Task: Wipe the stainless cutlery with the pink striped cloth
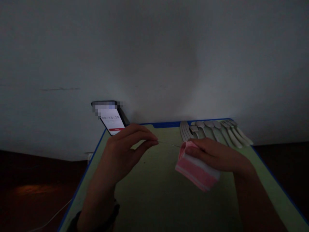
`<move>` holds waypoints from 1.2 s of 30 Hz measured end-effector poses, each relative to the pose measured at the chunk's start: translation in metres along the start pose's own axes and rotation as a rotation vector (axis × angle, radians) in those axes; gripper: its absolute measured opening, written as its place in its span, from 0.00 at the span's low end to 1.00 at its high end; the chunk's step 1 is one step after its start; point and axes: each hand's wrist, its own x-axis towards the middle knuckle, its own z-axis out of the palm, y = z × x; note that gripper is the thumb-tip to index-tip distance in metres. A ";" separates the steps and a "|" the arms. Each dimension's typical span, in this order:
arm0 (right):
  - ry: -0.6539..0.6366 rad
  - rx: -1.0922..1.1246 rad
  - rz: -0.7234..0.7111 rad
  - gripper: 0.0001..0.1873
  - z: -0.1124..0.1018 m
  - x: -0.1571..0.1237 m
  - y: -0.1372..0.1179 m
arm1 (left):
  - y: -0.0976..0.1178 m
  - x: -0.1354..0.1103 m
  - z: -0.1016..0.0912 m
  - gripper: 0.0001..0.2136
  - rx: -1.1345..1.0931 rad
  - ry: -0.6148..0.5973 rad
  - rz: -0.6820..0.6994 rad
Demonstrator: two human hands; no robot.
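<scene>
My left hand (120, 153) is closed in a pinch on the end of a thin, shiny utensil (169, 144), seen almost edge-on, so its exact kind does not show. The utensil's other end runs into a folded pink-and-white striped cloth (198, 172). My right hand (214, 154) grips this cloth, with the thumb and fingers closed around its upper fold. Both hands are held above the green table (154, 196). Whatever part of the utensil lies inside the cloth is hidden.
Behind my right hand, several spoons (209, 125), light-handled forks (235, 133) and a stack of metal cutlery (184, 130) lie near the table's far edge. A phone (112, 119) showing a timer leans at the back left against the wall (154, 64). A white cable (54, 216) hangs at the left.
</scene>
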 end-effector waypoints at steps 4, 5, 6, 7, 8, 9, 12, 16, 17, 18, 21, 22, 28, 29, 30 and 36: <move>-0.007 -0.029 -0.031 0.23 0.003 0.002 -0.003 | 0.009 0.004 0.009 0.01 -0.068 -0.101 0.030; -0.006 -0.027 -0.036 0.23 0.004 0.003 -0.004 | 0.012 0.005 0.013 0.01 -0.081 -0.137 0.034; -0.006 -0.022 -0.040 0.23 0.006 0.004 -0.004 | 0.015 0.006 0.017 0.01 -0.090 -0.168 0.036; -0.007 -0.014 -0.045 0.23 0.007 0.005 -0.005 | 0.017 0.007 0.020 0.01 -0.094 -0.192 0.034; -0.013 -0.007 -0.046 0.22 0.007 0.005 -0.004 | 0.019 0.008 0.023 0.02 -0.093 -0.209 0.033; -0.016 -0.006 -0.046 0.22 0.008 0.006 -0.004 | 0.020 0.008 0.024 0.02 -0.091 -0.215 0.033; -0.021 -0.025 -0.028 0.21 0.006 0.004 -0.001 | 0.017 0.008 0.021 0.01 -0.087 -0.187 0.031; 0.006 -0.015 -0.006 0.20 0.000 -0.002 0.004 | 0.007 0.002 0.007 0.01 -0.016 -0.061 -0.024; 0.025 -0.016 -0.001 0.20 -0.001 -0.003 0.005 | 0.005 0.000 0.004 0.02 0.001 -0.034 -0.036; 0.044 -0.021 0.002 0.20 -0.002 -0.004 0.006 | 0.003 -0.001 0.002 0.02 0.010 -0.018 -0.044; 0.078 -0.053 -0.005 0.20 -0.004 -0.007 0.007 | 0.001 -0.002 0.001 0.03 0.001 -0.007 -0.042; 0.082 -0.062 -0.008 0.20 -0.004 -0.007 0.006 | 0.001 -0.002 0.002 0.03 -0.009 -0.017 -0.036; 0.074 -0.107 -0.022 0.19 -0.002 -0.005 0.001 | 0.004 0.000 0.009 0.03 -0.088 -0.159 0.035; 0.068 -0.106 -0.031 0.19 -0.002 -0.004 0.000 | 0.006 0.001 0.011 0.03 -0.106 -0.173 0.045; 0.065 -0.106 -0.041 0.19 -0.001 -0.003 -0.001 | 0.009 0.002 0.013 0.03 -0.125 -0.184 0.052; 0.076 -0.066 -0.087 0.18 0.003 -0.002 -0.006 | 0.021 0.007 0.021 0.02 -0.166 -0.179 0.090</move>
